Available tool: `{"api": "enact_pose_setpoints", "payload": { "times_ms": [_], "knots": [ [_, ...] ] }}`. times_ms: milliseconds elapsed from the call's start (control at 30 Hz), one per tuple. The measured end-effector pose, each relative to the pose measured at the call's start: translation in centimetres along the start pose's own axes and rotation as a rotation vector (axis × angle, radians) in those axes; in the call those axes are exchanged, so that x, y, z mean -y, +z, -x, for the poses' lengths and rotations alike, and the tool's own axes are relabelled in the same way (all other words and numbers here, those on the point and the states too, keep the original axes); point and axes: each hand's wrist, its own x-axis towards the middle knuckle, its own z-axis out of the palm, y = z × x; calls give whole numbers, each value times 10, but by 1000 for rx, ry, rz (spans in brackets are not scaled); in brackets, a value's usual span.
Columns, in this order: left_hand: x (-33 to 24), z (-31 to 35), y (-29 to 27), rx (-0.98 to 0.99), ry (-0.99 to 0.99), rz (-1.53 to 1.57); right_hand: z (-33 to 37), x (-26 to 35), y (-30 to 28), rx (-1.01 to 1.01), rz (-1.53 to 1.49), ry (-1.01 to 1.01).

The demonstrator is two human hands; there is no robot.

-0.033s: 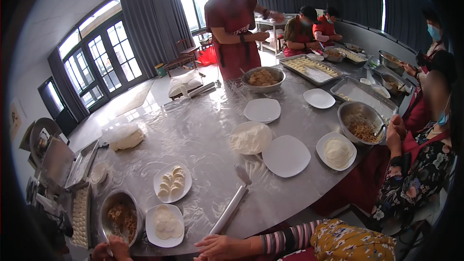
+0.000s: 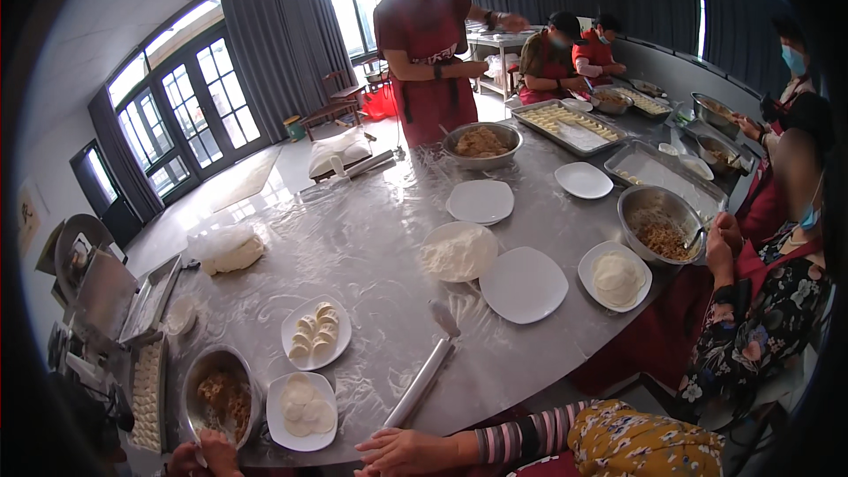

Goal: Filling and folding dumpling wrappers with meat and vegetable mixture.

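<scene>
My right hand [image 2: 408, 452], in a striped sleeve, rests at the near table edge with its fingers stretched out and holds nothing. Under it, at the lower edge, a sliver of my left hand [image 2: 364, 472] shows; its fingers are hidden. A long rolling pin [image 2: 420, 386] lies just beyond my right hand. To the left are a plate [image 2: 276, 431] of round dough wrappers [image 2: 306, 406] and a plate [image 2: 289, 329] of folded dumplings [image 2: 315, 333]. Farther off, flour [image 2: 458, 253] is heaped on a plate beside a bare white plate [image 2: 524, 285].
At the lower left, a neighbour's hands [image 2: 215, 452] are at a metal bowl [image 2: 196, 380] of filling. Bagged dough [image 2: 228, 252] lies at the left. A masked person [image 2: 428, 62] stands across the table; several others sit at the right, near bowls and dumpling trays [image 2: 565, 137].
The standing person's outstretched hand has shifted slightly up and to the right. My own hands and the things on the table have not visibly moved.
</scene>
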Motion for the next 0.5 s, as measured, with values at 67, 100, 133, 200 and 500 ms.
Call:
{"api": "enact_pose_setpoints", "payload": {
  "times_ms": [67, 100, 133, 200, 500],
  "knots": [
    [0, 1, -2, -12, -6, -17, -2, 2, -1, 26, -8, -9],
    [0, 3, -2, -25, -12, -35, -3, 4, -1, 51, -17, -18],
    [0, 5, -2, -23, -11, -35, -3, 5, 1, 52, -16, -19],
    [-1, 9, -1, -52, -17, 14, -4, 6, 4, 69, -58, 4],
    [-5, 26, 3, -17, -21, 67, -8, 15, 9, 289, -31, 11]
  ]
}}
